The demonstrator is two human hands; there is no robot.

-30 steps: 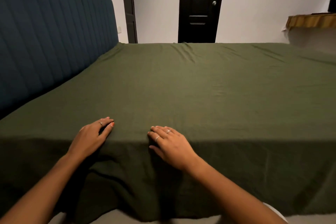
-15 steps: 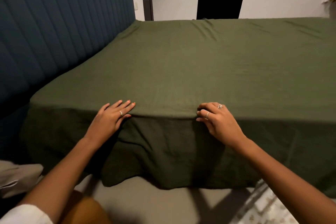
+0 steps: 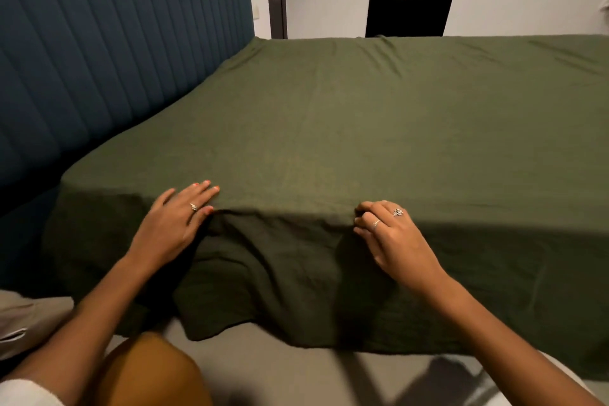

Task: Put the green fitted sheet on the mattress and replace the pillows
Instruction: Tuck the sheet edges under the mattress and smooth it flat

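A ribbed dark-blue upholstered headboard [image 3: 115, 53] stands at the left. The left hand [image 3: 174, 224] rests flat, fingers straight, on the near edge of the soft olive-green fitted sheet [image 3: 362, 128], which is spread over the mattress, its hem hanging loose. The right hand [image 3: 392, 234] curls its fingers at that edge, seemingly pinching cloth. The sheet looks light and limp; best gripped at the hem.

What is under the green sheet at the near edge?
Below the hanging hem of the sheet, a grey surface shows. Whatever lies higher, under the top, is covered. Both hands rest on the sheet's edge.
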